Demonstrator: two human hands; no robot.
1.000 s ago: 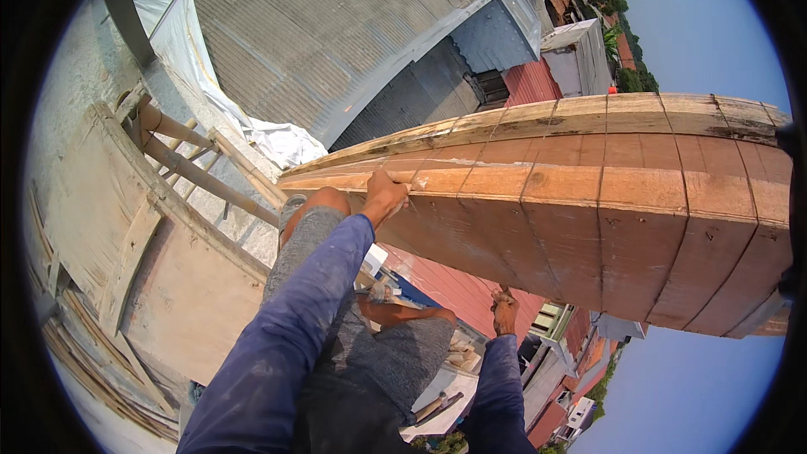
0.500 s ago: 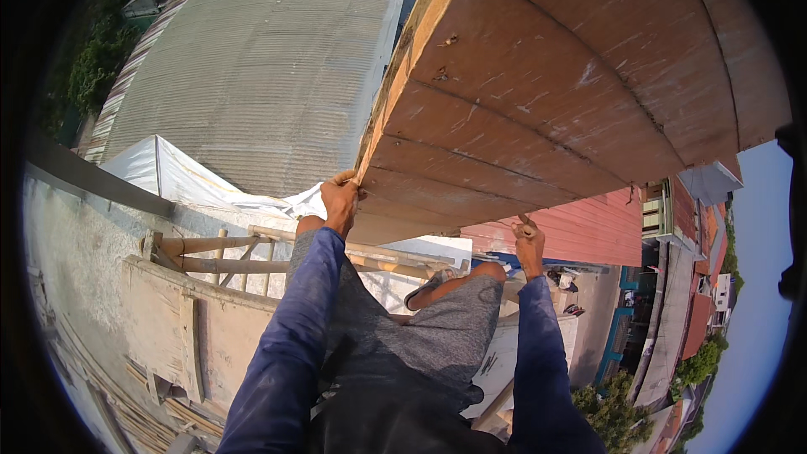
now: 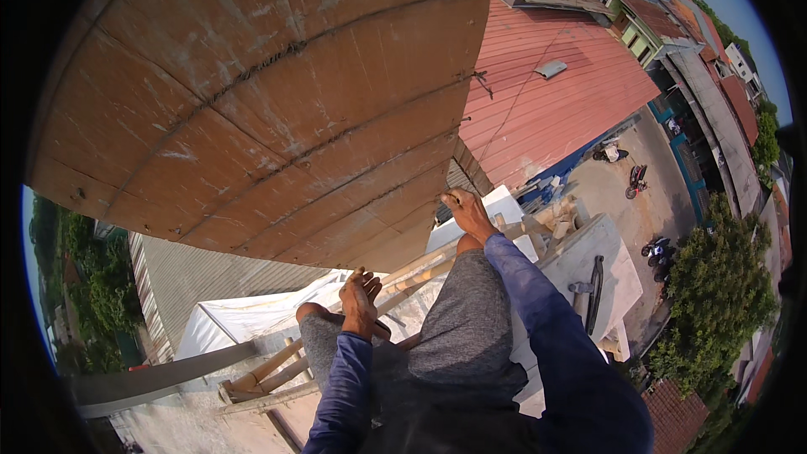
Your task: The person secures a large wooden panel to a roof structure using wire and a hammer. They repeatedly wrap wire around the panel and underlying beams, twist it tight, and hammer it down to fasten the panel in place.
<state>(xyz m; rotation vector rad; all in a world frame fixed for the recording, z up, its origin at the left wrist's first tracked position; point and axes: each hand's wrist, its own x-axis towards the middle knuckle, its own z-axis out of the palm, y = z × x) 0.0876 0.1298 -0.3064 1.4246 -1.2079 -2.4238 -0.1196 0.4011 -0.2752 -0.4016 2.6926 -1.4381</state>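
A large brown wooden panel (image 3: pixel 336 134), its face scuffed and crossed by dark seams, looms in front of me and fills the upper left. My right hand (image 3: pixel 466 212) is at the panel's lower right edge, fingers curled around that edge. Just under the bottom edge is my left hand (image 3: pixel 360 303), its fingers stretched up toward the panel and slightly apart. Whether those fingertips touch the wood, I cannot tell. Below the panel my knees show in grey shorts (image 3: pixel 466 319).
I am high above the ground. Bamboo poles (image 3: pixel 412 282) run beneath my legs. A hammer (image 3: pixel 595 294) lies on a pale ledge at the right. Beyond are a red metal roof (image 3: pixel 563 76), a street with motorcycles (image 3: pixel 636 181), a tree (image 3: pixel 714 286) and a white sheet (image 3: pixel 261 311).
The panel has swung left across my view, uncovering the red roof and street. My left hand has come off its left edge and sits under the bottom; my right hand has closed on the right edge.
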